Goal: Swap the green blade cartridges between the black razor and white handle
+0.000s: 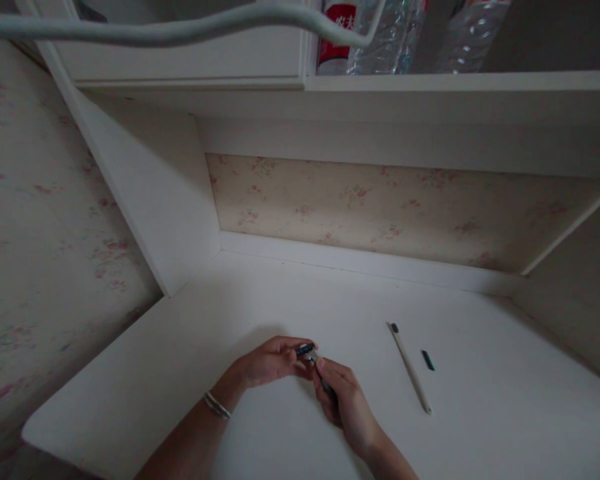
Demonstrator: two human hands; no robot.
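Note:
My left hand (273,360) is closed, pinching a small dark piece (305,349) with a pale edge between thumb and fingers. A tool with a dark handle (326,387) and a silvery head (311,357) is gripped in my right hand (347,403); it looks like a razor, though its kind is not certain. The silvery head meets the small dark piece, and I cannot tell whether the two are joined. Both hands are close together above the white desk (260,300). Fingers hide much of the handle.
To the right lie a long off-white stick (411,370) with a dark tip and a short dark green piece (427,360). A shelf (430,81) with plastic bottles (380,40) overhangs the desk. A pale bar (180,30) crosses the top. A side panel (150,187) stands left.

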